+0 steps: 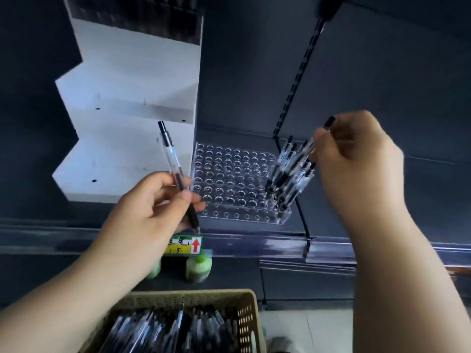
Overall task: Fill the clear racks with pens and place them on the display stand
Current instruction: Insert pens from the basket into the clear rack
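A clear rack [229, 182] with many round holes lies on the dark shelf, beside the white stepped display stand [127, 118]. Several black pens [288, 174] stand in the rack's right-hand holes. My right hand [362, 161] pinches the top of one clear black pen [319, 138] over that filled right side. My left hand [150, 207] holds another clear black pen [175, 169] upright, just left of the rack. At the stand's top step another rack of dark pens [142, 19] shows, blurred.
A beige perforated basket [244, 317] full of pens sits below at the front. Two green-capped bottles [198, 268] stand on the lower shelf under a yellow-green price label [186, 245]. A slotted black upright [298, 77] runs behind the rack.
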### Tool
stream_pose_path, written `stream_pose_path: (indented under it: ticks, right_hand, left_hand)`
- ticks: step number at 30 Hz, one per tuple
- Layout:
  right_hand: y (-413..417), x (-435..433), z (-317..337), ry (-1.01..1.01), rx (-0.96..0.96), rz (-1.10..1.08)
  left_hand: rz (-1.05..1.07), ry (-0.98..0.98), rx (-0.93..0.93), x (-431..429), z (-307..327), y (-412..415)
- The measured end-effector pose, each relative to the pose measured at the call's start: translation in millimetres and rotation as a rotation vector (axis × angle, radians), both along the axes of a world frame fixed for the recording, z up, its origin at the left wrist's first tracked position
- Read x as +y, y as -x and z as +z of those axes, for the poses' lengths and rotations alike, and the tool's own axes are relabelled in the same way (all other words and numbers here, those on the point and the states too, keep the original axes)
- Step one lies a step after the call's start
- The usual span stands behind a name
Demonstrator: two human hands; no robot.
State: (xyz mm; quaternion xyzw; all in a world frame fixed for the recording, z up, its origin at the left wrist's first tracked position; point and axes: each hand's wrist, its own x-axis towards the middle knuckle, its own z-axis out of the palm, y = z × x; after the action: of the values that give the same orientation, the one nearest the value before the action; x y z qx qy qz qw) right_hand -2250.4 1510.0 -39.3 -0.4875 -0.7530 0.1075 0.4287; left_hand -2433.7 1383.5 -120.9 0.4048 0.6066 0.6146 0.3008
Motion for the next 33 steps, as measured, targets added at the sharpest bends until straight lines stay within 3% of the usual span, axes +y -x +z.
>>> stream_pose_path:
  ticks: [4,11,17,33]
  right_hand:
    - [1.4,6.6,-9.0,0.0,-0.035,-0.013]
    - [4.0,10.3,-17.9,-0.015,-0.103,-0.009]
    - [7.3,13.2,-17.4,-0.043,-0.093,-0.032]
    - [10.9,12.2,-15.9,-0.058,-0.135,-0.052]
  left_hand:
    - [0.063,0.035,0.249,-1.9,5.9,-3.0]
    - [0.079,0.081,0.28,-5.7,0.7,-4.3]
    - [0.107,0.04,0.204,1.0,-0.8,-0.1]
    - [0.125,-0.031,0.216,4.8,-6.8,2.7]
